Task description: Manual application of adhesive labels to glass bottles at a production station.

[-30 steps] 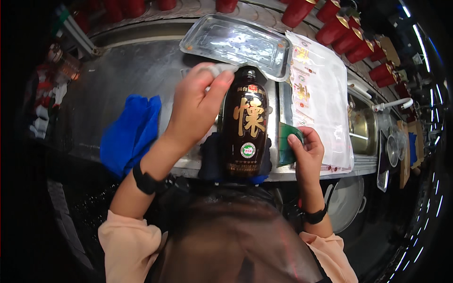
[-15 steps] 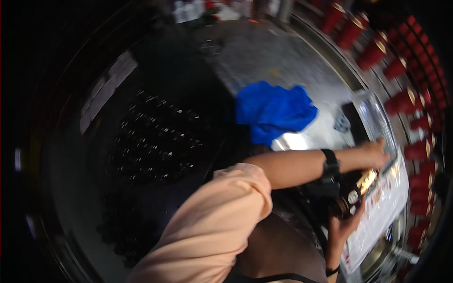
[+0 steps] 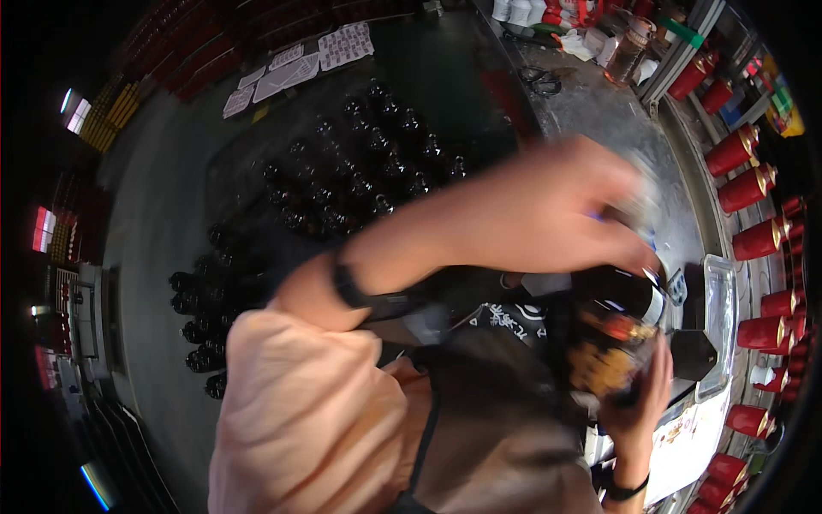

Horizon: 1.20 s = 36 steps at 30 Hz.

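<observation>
My right hand (image 3: 638,407) is wrapped round a dark, glossy bottle (image 3: 612,295) with a blurred orange and gold label, which it holds from below in front of my apron. Above the bottle's upper part is my left hand (image 3: 591,197), its fingers bent but smeared by motion. A pale grey-white blur shows at its fingertips; I cannot make out whether something is held there. Slivers of blue appear beside and under this hand. Just right of the bottle stands a black angular object (image 3: 692,353), next to a clear plastic tray (image 3: 719,325).
Many dark glass bottles (image 3: 368,163) stand in rows on the left. Red containers with gold tops (image 3: 758,240) line the right side. A clear drink bottle (image 3: 629,51) and sunglasses (image 3: 539,81) lie toward the back of the metal table (image 3: 604,111). White printed sheeting (image 3: 685,450) lies at lower right.
My left hand has moved from the clear tray to above the dark bottle. The right hand still holds that bottle. My view has turned, and the blue cloth is now mostly hidden.
</observation>
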### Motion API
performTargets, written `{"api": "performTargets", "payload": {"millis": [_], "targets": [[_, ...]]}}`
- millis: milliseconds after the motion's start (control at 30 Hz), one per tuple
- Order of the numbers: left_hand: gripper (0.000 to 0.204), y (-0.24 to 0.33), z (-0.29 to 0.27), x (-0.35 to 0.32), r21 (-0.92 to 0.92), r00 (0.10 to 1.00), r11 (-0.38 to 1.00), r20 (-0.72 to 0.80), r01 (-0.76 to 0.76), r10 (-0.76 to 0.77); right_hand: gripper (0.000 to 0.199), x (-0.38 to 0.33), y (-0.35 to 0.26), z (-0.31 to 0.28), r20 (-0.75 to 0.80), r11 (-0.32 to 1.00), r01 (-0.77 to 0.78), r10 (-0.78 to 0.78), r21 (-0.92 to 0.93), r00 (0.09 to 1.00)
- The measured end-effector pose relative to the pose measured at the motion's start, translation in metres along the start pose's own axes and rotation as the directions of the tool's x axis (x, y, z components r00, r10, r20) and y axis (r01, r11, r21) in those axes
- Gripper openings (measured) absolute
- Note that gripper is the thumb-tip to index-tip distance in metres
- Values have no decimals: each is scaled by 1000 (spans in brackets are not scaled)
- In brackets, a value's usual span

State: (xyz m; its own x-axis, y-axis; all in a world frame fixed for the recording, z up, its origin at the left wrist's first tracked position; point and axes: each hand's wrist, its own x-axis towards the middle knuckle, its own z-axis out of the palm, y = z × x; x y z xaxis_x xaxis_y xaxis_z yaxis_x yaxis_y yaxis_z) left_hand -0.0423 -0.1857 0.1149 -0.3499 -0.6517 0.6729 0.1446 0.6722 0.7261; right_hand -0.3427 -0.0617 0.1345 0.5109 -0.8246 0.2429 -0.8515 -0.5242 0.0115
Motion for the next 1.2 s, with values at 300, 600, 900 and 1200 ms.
{"api": "performTargets", "payload": {"millis": [300,600,900,1200], "targets": [[16,34,-94,-168,502,592,349,-772,791,-230,91,11,-5,19,119,878,-303,279,371,953],[22,-172,-81,-335,375,332,-142,-907,916,-258,90,-60,12,17,180,681,-624,608,384,774],[19,-236,-47,-352,365,322,-83,-890,927,-324,85,-88,9,11,165,564,-696,712,444,683],[31,-172,-33,-286,265,217,-126,-927,956,-306,78,-107,13,-5,75,594,-689,733,415,677]]}}
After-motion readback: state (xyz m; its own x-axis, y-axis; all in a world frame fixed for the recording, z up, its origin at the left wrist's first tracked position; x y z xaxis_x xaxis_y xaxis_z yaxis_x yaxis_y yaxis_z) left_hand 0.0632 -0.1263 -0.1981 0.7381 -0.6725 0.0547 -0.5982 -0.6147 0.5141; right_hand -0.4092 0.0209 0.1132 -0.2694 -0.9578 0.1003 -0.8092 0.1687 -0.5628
